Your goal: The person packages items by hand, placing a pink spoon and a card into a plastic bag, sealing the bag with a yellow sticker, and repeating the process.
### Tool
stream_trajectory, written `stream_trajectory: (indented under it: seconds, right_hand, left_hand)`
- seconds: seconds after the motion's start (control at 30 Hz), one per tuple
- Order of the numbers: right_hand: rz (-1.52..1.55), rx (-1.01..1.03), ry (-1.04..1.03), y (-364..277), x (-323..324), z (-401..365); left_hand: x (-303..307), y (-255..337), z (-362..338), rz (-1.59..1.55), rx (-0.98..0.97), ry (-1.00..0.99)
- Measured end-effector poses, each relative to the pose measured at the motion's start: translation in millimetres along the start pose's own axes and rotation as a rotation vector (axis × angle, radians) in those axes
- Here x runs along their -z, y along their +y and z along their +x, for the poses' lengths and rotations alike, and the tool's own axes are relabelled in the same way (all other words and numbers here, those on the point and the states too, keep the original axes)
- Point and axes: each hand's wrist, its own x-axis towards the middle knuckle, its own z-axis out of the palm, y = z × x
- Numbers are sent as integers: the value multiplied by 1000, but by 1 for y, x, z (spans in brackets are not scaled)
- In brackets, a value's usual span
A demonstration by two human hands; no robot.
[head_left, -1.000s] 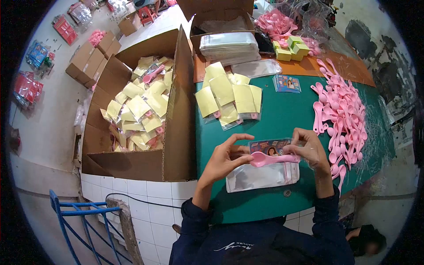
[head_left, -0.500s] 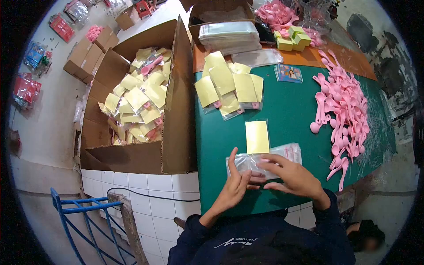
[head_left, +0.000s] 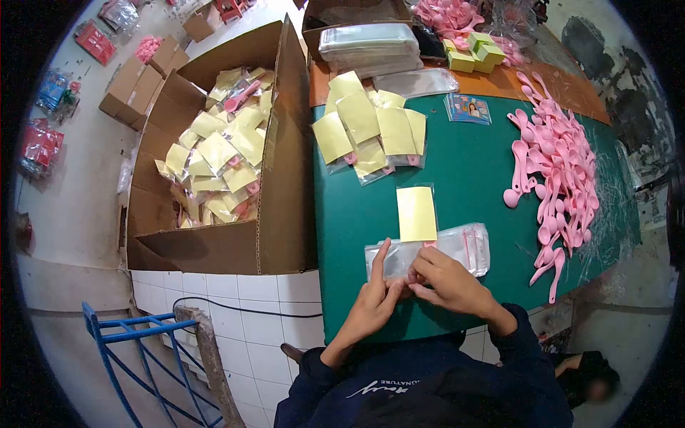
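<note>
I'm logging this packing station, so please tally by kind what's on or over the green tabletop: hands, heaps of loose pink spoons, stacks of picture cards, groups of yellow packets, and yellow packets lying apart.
Hands: 2 (left hand, right hand)
Pink spoon heap: 1
Picture card stack: 1
Yellow packet group: 1
Separate yellow packet: 1
Total: 6

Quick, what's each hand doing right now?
Left hand: index finger extended; whether it grips anything cannot be told.
Right hand: fingers bent at the clear bags; grip cannot be told.
</note>
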Motion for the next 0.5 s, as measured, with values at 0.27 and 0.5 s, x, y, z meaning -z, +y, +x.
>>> stream_trajectory:
  seconds: [0.27,0.5]
  right_hand:
    - [44,265,-188,-7,15,-2]
    - [547,-93,126,60,173,-35]
  left_hand:
    - [-7,-7,15,-307,61,-12]
    - [0,1,11,-346,102,-121]
